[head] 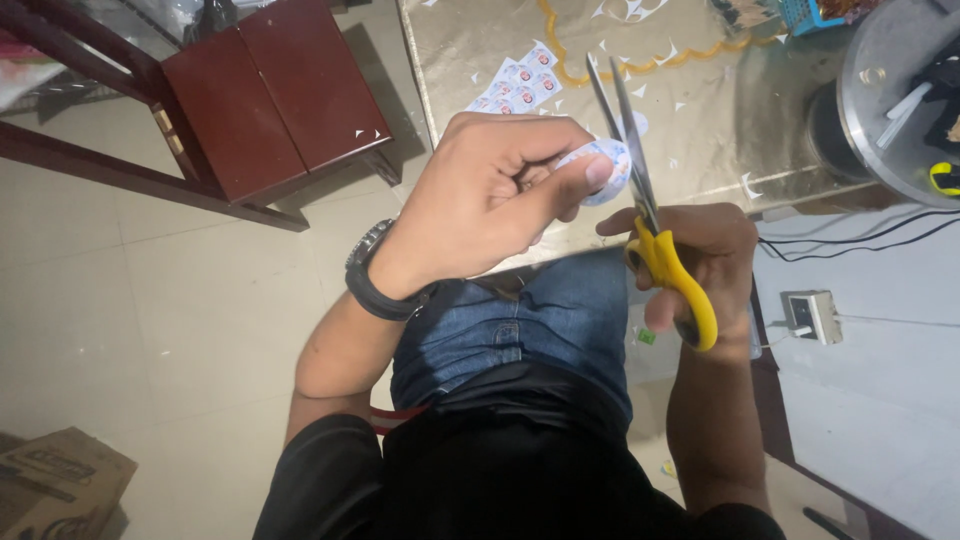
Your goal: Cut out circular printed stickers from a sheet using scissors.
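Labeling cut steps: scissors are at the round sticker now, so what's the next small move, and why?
Probably close the scissors a little. Their blades are open at the edge of the round sticker that the left hand pinches, and the right hand is in the yellow handles, so a short snip would carry the cut along the rim.

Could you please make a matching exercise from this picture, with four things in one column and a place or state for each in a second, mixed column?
Things:
1. scissors
2. round paper piece
3. sheet of stickers
4. wristwatch

Places or states:
A. lying flat on the glossy table
B. worn on the left wrist
C. pinched between the fingers of the left hand
D. held in the right hand, yellow handles, blades pointing away from the person

Right pairs: 1-D, 2-C, 3-A, 4-B
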